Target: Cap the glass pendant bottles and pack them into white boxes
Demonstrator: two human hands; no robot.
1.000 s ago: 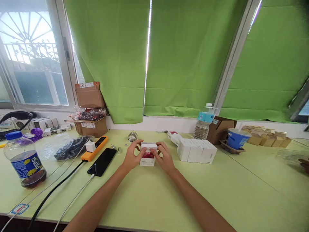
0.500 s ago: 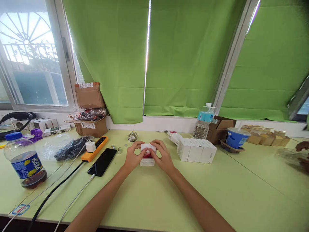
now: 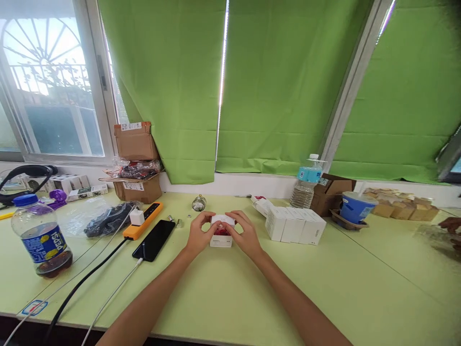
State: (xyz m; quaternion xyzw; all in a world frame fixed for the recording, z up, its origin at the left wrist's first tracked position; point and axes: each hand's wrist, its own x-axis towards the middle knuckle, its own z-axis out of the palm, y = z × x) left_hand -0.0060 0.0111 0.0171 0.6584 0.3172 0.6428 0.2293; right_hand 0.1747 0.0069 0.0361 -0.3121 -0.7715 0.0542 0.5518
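Note:
A small white box with a red print (image 3: pixel 221 240) stands on the pale green table between my hands. My left hand (image 3: pixel 200 231) grips its left side, thumb at the upper front edge. My right hand (image 3: pixel 245 232) grips the right side in the same way, with its thumb near the box top. The white top looks flat; whether its flap is fully tucked in I cannot tell. Behind my left hand stands a round glass perfume bottle (image 3: pixel 199 203), and small silver caps (image 3: pixel 179 223) lie to its left.
Several white boxes (image 3: pixel 294 226) stand in a row on the right, before a water bottle (image 3: pixel 304 185). A phone (image 3: pixel 154 240), an orange power strip (image 3: pixel 142 222) and a Pepsi bottle (image 3: pixel 45 240) are on the left. Another person's hand (image 3: pixel 452 226) shows at the right edge.
The box's top panel has come down from tilted to flatter under my thumbs. My hands stay on its sides, and the view has shifted slightly.

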